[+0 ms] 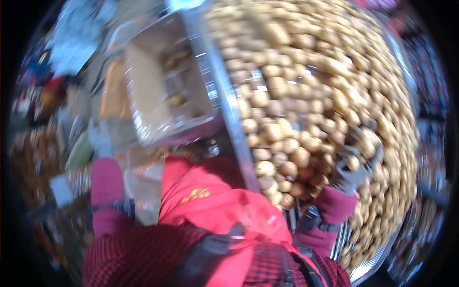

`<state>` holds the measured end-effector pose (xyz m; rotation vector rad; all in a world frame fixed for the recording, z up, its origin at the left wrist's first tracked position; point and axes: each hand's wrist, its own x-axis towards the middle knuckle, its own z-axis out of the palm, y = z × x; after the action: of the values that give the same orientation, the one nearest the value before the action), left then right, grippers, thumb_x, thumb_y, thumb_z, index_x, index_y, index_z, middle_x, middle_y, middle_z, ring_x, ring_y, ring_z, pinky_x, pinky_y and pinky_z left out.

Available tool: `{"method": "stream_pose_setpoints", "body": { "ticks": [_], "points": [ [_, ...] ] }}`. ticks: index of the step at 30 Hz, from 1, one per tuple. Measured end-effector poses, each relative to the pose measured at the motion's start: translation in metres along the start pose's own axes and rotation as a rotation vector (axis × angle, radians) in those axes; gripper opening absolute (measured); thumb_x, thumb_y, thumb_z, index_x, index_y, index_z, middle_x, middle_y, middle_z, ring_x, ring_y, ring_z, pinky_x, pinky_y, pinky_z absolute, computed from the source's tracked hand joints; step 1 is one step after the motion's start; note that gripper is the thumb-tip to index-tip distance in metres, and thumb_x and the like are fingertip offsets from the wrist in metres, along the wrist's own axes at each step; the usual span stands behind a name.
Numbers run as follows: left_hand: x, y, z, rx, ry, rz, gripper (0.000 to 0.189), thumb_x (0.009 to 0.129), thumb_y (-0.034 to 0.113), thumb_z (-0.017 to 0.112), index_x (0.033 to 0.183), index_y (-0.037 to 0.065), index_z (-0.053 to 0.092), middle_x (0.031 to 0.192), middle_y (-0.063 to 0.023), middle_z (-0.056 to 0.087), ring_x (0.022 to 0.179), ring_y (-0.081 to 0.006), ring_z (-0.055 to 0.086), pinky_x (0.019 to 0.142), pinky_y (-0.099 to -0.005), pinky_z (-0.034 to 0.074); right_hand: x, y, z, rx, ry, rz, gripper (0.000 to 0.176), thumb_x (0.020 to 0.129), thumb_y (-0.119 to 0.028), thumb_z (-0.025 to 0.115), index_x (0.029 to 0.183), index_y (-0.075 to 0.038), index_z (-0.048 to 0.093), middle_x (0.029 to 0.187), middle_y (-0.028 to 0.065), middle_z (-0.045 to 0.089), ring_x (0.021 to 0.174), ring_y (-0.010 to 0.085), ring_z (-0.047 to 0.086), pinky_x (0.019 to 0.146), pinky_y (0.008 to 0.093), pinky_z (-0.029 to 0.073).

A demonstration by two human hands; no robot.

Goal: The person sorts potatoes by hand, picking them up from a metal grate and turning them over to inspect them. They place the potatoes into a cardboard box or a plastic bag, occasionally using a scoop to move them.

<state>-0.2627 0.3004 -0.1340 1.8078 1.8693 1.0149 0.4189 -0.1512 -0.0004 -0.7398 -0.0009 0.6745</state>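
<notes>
My right hand [355, 173], in a grey glove with dark fingertips, curls around a few small potatoes [366, 145] over the big potato heap [287, 91]. One potato sits against the palm and others lie by the fingers. On the left side, my left hand [99, 137] appears as a blurred pale grey-blue shape above a magenta sleeve; its fingers are smeared and nothing in it can be made out. To its right stands a cardboard box [138, 91] wrapped in clear plastic, with a yellowish potato [176, 100] and blurred darker things inside.
A metal rim [228, 95] runs between the box and the heap. My red apron [210, 191] hangs close to this rim. Stacked brown goods [40, 158], an orange-brown package [114, 88] and pale sheets [71, 48] lie to the left. Motion blurs much of the view.
</notes>
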Motion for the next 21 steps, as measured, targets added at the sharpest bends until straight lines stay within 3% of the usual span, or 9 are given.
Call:
{"method": "stream_pose_setpoints", "body": {
  "ticks": [1,6,9,12,13,14,18,20,21],
  "points": [
    [0.016,0.039,0.03,-0.069,-0.016,0.002,0.054,0.097,0.004,0.065,0.149,-0.003,0.048,0.133,-0.0168,0.064,0.12,-0.0238,0.061,0.104,-0.0351,0.05,0.005,0.002,0.01,0.493,-0.33,0.183,0.061,0.107,-0.047,0.05,0.159,-0.017,0.041,0.155,0.0126,0.051,0.133,0.0317,0.052,0.082,0.0375,0.052],
    [-0.066,0.352,0.168,-0.345,-0.452,0.665,0.043,0.098,0.006,0.064,0.14,-0.001,0.056,0.133,-0.0126,0.065,0.117,-0.0198,0.063,0.103,-0.0333,0.05,0.008,0.006,0.015,0.425,-0.179,0.056,0.058,0.107,-0.047,0.048,0.157,-0.017,0.044,0.145,0.0156,0.059,0.119,0.0325,0.064,0.067,0.0311,0.057],
    [-0.122,0.481,0.226,-0.409,-0.84,1.034,0.052,0.094,0.013,0.069,0.144,0.002,0.057,0.148,-0.0158,0.057,0.134,-0.0275,0.056,0.116,-0.0397,0.041,0.01,0.011,0.006,0.563,-0.244,0.091,0.059,0.107,-0.048,0.047,0.157,-0.018,0.042,0.143,0.0162,0.061,0.114,0.0317,0.066,0.065,0.0308,0.057],
    [-0.187,0.565,0.294,-0.242,-0.861,1.323,0.065,0.092,0.03,0.072,0.152,0.014,0.05,0.151,-0.0193,0.053,0.137,-0.0372,0.053,0.117,-0.0453,0.041,0.01,0.019,-0.012,0.367,-0.26,0.022,0.057,0.108,-0.044,0.045,0.16,-0.021,0.037,0.146,0.0068,0.057,0.123,0.0227,0.06,0.07,0.0292,0.052],
    [-0.207,0.587,0.312,-0.159,-0.899,1.326,0.067,0.092,0.034,0.073,0.153,0.017,0.049,0.151,-0.0196,0.052,0.136,-0.0386,0.053,0.115,-0.0464,0.042,0.01,0.017,-0.012,0.442,-0.246,0.086,0.061,0.109,-0.046,0.042,0.163,-0.02,0.031,0.153,0.0101,0.052,0.127,0.0289,0.059,0.07,0.0292,0.053],
    [-0.218,0.603,0.33,-0.077,-0.934,1.328,0.068,0.092,0.037,0.073,0.153,0.021,0.048,0.15,-0.02,0.051,0.134,-0.0401,0.053,0.114,-0.0475,0.043,0.009,0.023,-0.01,0.345,-0.053,-0.037,0.063,0.109,-0.047,0.042,0.164,-0.02,0.029,0.155,0.0129,0.05,0.123,0.0317,0.061,0.069,0.0299,0.054],
    [-0.221,0.621,0.379,0.04,-1.065,1.169,0.059,0.093,0.034,0.075,0.147,0.019,0.056,0.135,-0.0142,0.061,0.123,-0.0335,0.061,0.105,-0.042,0.049,0.009,0.017,-0.016,0.461,-0.142,0.104,0.061,0.109,-0.051,0.037,0.162,-0.021,0.034,0.149,0.019,0.056,0.114,0.0345,0.065,0.067,0.0293,0.055],
    [-0.211,0.619,0.375,-0.276,-1.448,0.767,0.049,0.098,0.029,0.071,0.143,0.014,0.06,0.124,-0.0082,0.068,0.115,-0.0252,0.065,0.105,-0.0388,0.05,0.008,0.018,-0.013,0.37,-0.122,0.062,0.062,0.109,-0.052,0.037,0.162,-0.019,0.034,0.147,0.0187,0.057,0.113,0.0351,0.066,0.066,0.0302,0.056],
    [-0.195,0.601,0.402,-0.574,-1.594,0.643,0.042,0.104,0.031,0.062,0.141,0.011,0.062,0.121,-0.0042,0.069,0.108,-0.0165,0.064,0.092,-0.0336,0.057,0.008,0.017,-0.013,0.394,-0.114,0.055,0.062,0.109,-0.052,0.037,0.162,-0.019,0.034,0.147,0.0187,0.057,0.113,0.0351,0.066,0.066,0.0302,0.056]
  ]
}}
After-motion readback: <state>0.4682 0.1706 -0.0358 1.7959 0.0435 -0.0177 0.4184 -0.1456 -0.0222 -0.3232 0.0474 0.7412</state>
